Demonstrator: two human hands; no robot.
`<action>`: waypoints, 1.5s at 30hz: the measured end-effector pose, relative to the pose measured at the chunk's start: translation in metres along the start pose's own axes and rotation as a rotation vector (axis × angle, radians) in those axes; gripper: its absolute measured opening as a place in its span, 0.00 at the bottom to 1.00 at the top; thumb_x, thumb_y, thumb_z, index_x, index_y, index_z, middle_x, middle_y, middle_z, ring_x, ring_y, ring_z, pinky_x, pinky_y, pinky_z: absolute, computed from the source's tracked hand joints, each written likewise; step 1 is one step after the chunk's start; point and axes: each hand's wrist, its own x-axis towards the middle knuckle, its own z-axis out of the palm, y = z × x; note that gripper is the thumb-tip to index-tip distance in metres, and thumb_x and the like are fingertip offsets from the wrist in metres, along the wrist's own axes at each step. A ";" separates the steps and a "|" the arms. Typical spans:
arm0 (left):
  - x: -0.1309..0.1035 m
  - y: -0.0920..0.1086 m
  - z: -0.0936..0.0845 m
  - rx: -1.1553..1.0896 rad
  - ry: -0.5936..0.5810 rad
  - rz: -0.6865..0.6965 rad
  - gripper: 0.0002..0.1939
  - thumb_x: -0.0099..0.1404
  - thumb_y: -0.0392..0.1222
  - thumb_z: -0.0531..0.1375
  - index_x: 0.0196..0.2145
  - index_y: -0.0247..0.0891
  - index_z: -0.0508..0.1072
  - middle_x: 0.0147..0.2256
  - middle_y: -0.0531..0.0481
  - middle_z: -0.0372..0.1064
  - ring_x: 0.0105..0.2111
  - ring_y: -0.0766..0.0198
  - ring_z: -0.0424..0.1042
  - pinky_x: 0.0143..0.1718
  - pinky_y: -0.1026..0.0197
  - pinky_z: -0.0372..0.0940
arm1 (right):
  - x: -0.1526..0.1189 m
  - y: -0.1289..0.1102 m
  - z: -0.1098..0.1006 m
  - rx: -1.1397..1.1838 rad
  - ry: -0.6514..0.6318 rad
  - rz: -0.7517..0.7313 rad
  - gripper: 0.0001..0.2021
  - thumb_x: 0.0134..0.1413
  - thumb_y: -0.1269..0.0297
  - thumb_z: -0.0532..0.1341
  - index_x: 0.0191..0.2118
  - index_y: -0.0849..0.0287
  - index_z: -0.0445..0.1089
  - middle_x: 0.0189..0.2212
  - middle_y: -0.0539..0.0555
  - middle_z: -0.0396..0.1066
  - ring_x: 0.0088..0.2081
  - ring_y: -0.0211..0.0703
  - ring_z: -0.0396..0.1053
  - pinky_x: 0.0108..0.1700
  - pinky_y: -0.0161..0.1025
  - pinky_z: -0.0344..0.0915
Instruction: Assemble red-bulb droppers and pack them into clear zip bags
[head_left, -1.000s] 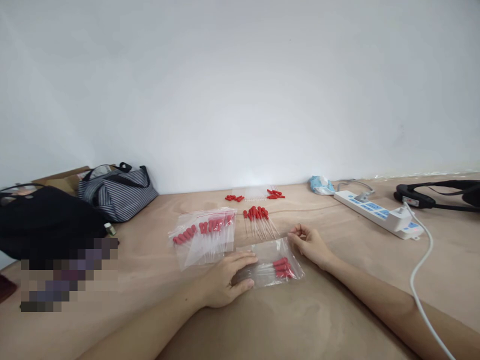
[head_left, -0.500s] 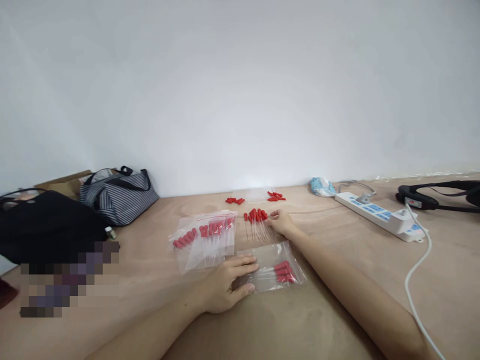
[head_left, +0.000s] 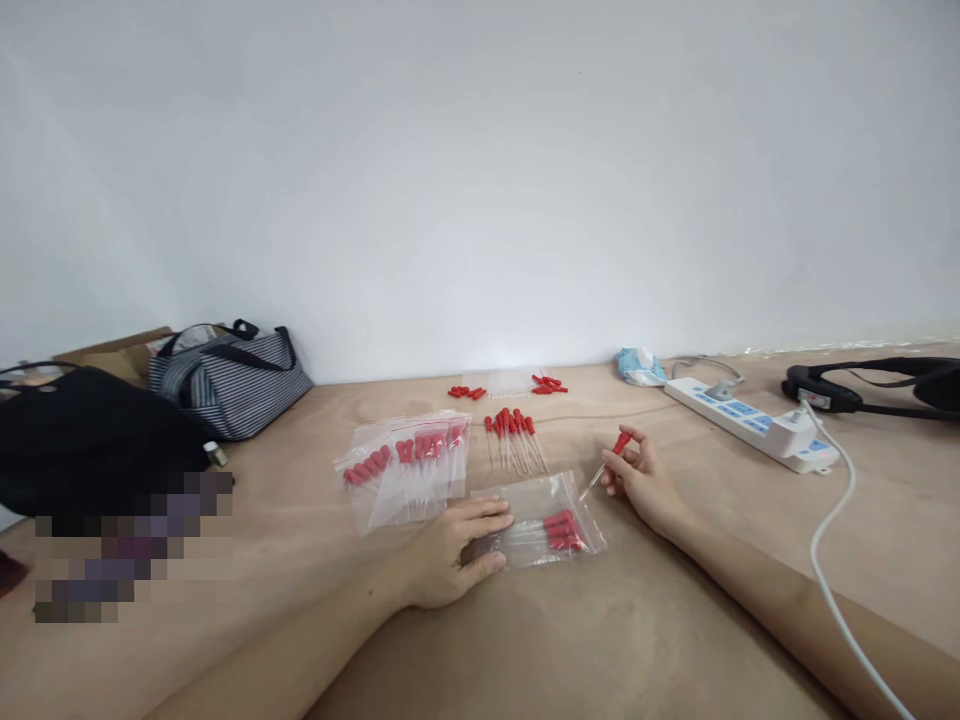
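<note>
In my right hand (head_left: 637, 475) is a glass dropper (head_left: 622, 441) with a red rubber bulb, pinched near the bulb, its thin tip slanting down toward a clear zip bag (head_left: 536, 493). That bag lies flat and holds several red-bulbed droppers (head_left: 564, 530). My left hand (head_left: 465, 545) rests on the bag's left side with fingers spread. Beyond the bag, a loose group of droppers (head_left: 514, 425) lies with bulbs pointing away from me. Left of them, overlapping zip bags (head_left: 412, 490) contain more droppers.
Loose red bulbs (head_left: 550, 384) and thin glass tubes (head_left: 508, 382) lie near the wall. To the right are a white power strip (head_left: 750, 420), its cable (head_left: 817, 545), a blue crumpled item (head_left: 640, 366) and a black headset (head_left: 825, 388). A striped bag (head_left: 236, 385) and black bag (head_left: 97, 440) stand left.
My right hand has moved right and toward me from the loose group, now with one dropper in its fingers. My left hand has stayed on the bag.
</note>
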 end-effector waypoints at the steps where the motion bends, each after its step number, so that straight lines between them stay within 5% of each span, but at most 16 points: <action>1: 0.000 0.000 0.000 0.000 -0.001 -0.005 0.21 0.61 0.43 0.53 0.52 0.40 0.62 0.54 0.46 0.56 0.55 0.57 0.54 0.54 0.52 0.52 | -0.005 -0.002 0.000 0.008 0.005 -0.011 0.31 0.35 0.55 0.64 0.45 0.54 0.49 0.19 0.41 0.59 0.18 0.34 0.62 0.18 0.31 0.60; 9: -0.002 0.006 -0.003 0.018 -0.004 -0.073 0.26 0.60 0.44 0.54 0.55 0.40 0.56 0.55 0.46 0.55 0.55 0.55 0.53 0.53 0.50 0.52 | -0.024 -0.005 0.014 0.093 -0.158 0.016 0.25 0.39 0.46 0.60 0.37 0.53 0.49 0.23 0.45 0.66 0.23 0.36 0.65 0.28 0.37 0.65; 22: -0.002 0.001 -0.001 0.004 0.006 -0.031 0.26 0.60 0.44 0.53 0.56 0.43 0.54 0.55 0.47 0.54 0.54 0.55 0.54 0.53 0.51 0.52 | -0.020 0.006 0.016 -0.348 -0.415 -0.107 0.11 0.39 0.55 0.62 0.24 0.59 0.70 0.28 0.52 0.67 0.27 0.38 0.63 0.29 0.36 0.61; 28: -0.001 0.002 -0.002 0.016 0.020 -0.030 0.25 0.60 0.43 0.54 0.55 0.43 0.56 0.55 0.48 0.56 0.54 0.57 0.55 0.53 0.51 0.53 | -0.019 -0.006 0.022 -0.363 -0.631 -0.159 0.14 0.45 0.56 0.58 0.19 0.58 0.70 0.27 0.52 0.67 0.36 0.43 0.64 0.40 0.39 0.60; 33: 0.000 0.002 -0.001 0.013 0.015 -0.008 0.21 0.60 0.43 0.54 0.52 0.42 0.61 0.54 0.47 0.56 0.54 0.57 0.55 0.53 0.53 0.53 | 0.002 -0.002 0.015 -0.274 -0.288 0.050 0.12 0.39 0.54 0.60 0.23 0.60 0.67 0.16 0.46 0.61 0.19 0.33 0.57 0.22 0.32 0.56; 37: 0.001 0.002 -0.001 0.001 0.019 -0.008 0.21 0.60 0.42 0.54 0.52 0.41 0.62 0.54 0.47 0.57 0.54 0.57 0.55 0.53 0.52 0.54 | 0.034 0.008 0.026 -0.417 -0.065 0.017 0.10 0.37 0.58 0.61 0.25 0.60 0.66 0.17 0.46 0.63 0.18 0.32 0.57 0.21 0.31 0.55; 45: -0.001 0.000 -0.001 0.002 0.002 0.002 0.22 0.61 0.44 0.53 0.53 0.41 0.61 0.54 0.46 0.56 0.54 0.56 0.54 0.54 0.51 0.53 | 0.085 0.022 0.071 -0.543 -0.012 0.138 0.09 0.25 0.65 0.67 0.17 0.59 0.66 0.13 0.47 0.63 0.20 0.37 0.62 0.19 0.31 0.52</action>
